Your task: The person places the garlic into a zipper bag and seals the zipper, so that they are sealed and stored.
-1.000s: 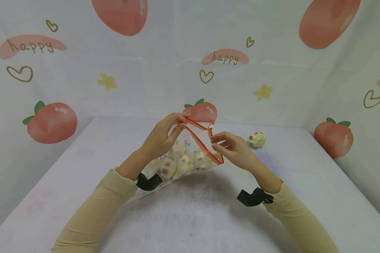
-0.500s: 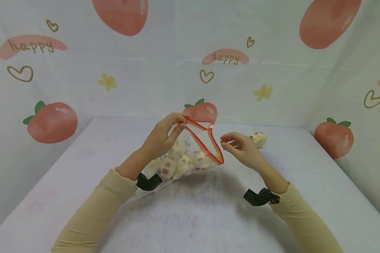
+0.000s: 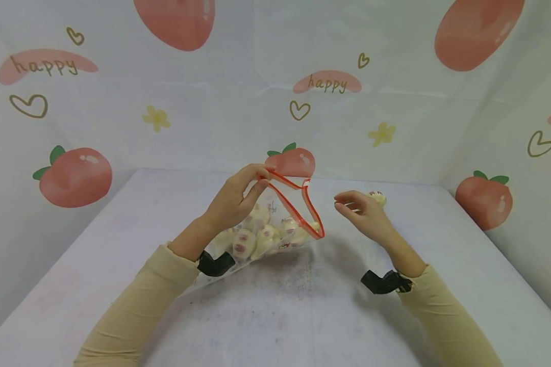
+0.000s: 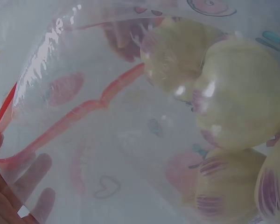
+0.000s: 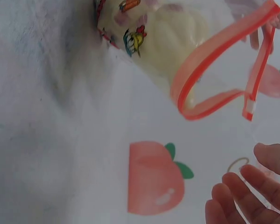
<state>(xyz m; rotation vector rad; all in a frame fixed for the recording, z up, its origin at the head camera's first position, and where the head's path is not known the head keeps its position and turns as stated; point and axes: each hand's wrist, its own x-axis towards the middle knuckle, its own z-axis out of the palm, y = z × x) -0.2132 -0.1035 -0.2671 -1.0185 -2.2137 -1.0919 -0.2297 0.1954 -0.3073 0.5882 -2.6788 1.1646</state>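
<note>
A clear zip bag [image 3: 290,208] with a red zip edge lies tilted on the table, its mouth gaping to the right. Inside are several cream bulbs [image 3: 244,243] with purple streaks that look like garlic, large in the left wrist view [image 4: 242,93]. My left hand [image 3: 236,196] pinches the upper left corner of the bag's mouth between thumb and fingers. Apart from the bag, to its right, my right hand [image 3: 367,216] holds nothing; its fingers are loosely bent, thumb apart. Behind that hand sits a lone cream bulb [image 3: 380,198], partly hidden by it.
The white table [image 3: 275,316] has faint stains near the front. A pale backdrop [image 3: 239,122] printed with red fruit, hearts and flowers stands behind and at the sides. Black straps [image 3: 385,282] circle both wrists.
My right hand has let go of the bag's red edge and moved right, toward the lone bulb, covering more of it. The left hand and the bag have hardly moved.
</note>
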